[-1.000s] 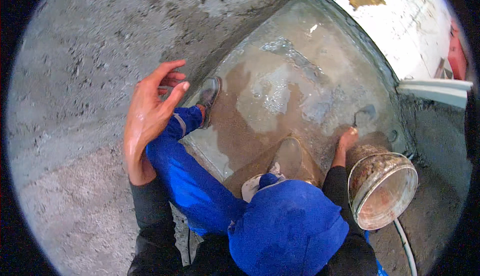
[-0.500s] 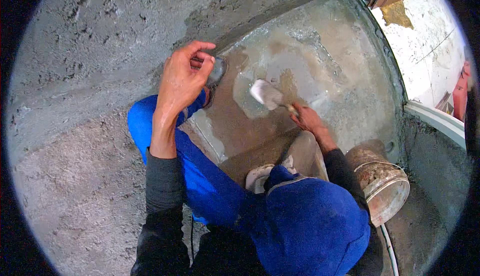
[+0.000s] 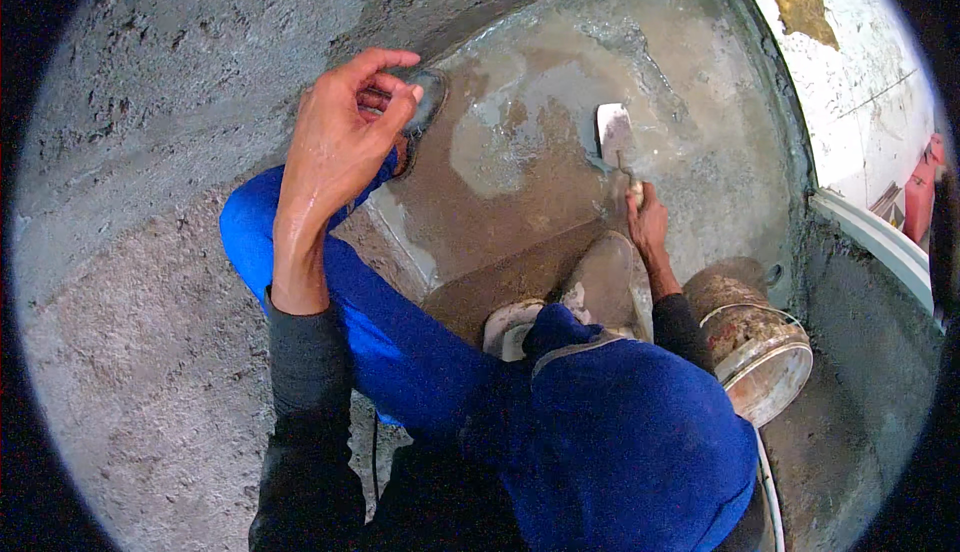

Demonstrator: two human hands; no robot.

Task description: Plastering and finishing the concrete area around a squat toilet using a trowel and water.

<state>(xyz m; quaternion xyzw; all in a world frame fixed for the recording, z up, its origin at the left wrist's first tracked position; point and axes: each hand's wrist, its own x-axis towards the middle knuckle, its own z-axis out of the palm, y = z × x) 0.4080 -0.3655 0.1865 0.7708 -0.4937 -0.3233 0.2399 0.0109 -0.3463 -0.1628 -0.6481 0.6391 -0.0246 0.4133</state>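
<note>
My right hand [image 3: 648, 227] grips the handle of a trowel [image 3: 615, 132], whose pale, smeared blade lies over the wet cement floor [image 3: 540, 192]. Some thin grey cement [image 3: 500, 142] spreads in a patch to the left of the blade. Raised above my bent left leg [image 3: 380, 302], my left hand [image 3: 345, 132] is wet and holds nothing that I can see. Its index finger and thumb stand apart while the other fingers curl. Behind that hand a dark shoe [image 3: 428, 102] shows in part.
A rough grey cement wall [image 3: 220, 62] runs along the left and far side. Near my right forearm stands a stained white bucket [image 3: 765, 367], with a white hose or cord [image 3: 770, 482] below it. A pale sill [image 3: 870, 227] edges the floor at right.
The trowel has swung right and away from the grey patch, and its blade now points away from me. My left hand sits slightly farther left and up in the view.
</note>
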